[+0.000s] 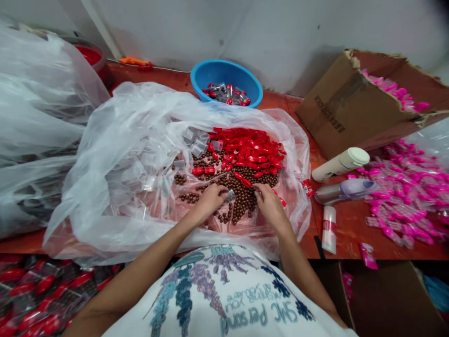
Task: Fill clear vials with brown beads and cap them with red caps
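Cup (230,195) juts rightward from pinching left hand (211,198); right hand (269,202), beside beads (242,202), grip unclear.

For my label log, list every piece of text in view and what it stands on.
"SMC Person": white shirt; the ending and smaller words are unclear.
Cardboard box: printed characters, too blurred to read.
Red packet, pink packet, red-labelled tube, white bottle: markings too small or blurred.
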A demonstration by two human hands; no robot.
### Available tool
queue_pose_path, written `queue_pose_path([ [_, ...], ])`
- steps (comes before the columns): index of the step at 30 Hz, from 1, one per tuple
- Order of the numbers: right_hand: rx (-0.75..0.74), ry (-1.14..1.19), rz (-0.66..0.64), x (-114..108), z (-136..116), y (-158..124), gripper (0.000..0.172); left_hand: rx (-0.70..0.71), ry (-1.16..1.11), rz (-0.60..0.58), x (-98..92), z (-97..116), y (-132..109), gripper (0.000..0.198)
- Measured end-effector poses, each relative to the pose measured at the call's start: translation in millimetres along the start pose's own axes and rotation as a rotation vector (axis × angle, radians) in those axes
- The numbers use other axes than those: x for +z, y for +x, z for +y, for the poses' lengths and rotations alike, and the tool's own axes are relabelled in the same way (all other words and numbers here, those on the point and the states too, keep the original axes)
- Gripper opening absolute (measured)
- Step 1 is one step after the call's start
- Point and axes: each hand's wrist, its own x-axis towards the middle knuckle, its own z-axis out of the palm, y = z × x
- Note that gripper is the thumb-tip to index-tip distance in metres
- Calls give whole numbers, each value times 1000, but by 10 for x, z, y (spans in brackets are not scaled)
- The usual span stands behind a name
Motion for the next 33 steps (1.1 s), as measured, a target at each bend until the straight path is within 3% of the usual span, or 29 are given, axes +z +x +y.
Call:
queue_pose_path([
  [6, -27, 65, 30, 68, 42, 10, 43, 10, -93, 51, 107, 83, 128, 20],
  [14, -25, 110, 39, 120, 115, 31, 43, -221, -754, -6, 276, 39, 129, 23],
  [24, -142, -14, 49, 64, -23, 368, 38, -315, -1147, -89, 69, 61, -69, 34],
  [29, -160, -178, 11, 156, -168, 498, 32, -407, -1278, -118, -75, 87, -266, 45],
  [33, -148, -206, -12, 242, -185, 511, 34, -379, -1324, -105, -140, 89, -390, 51],
])
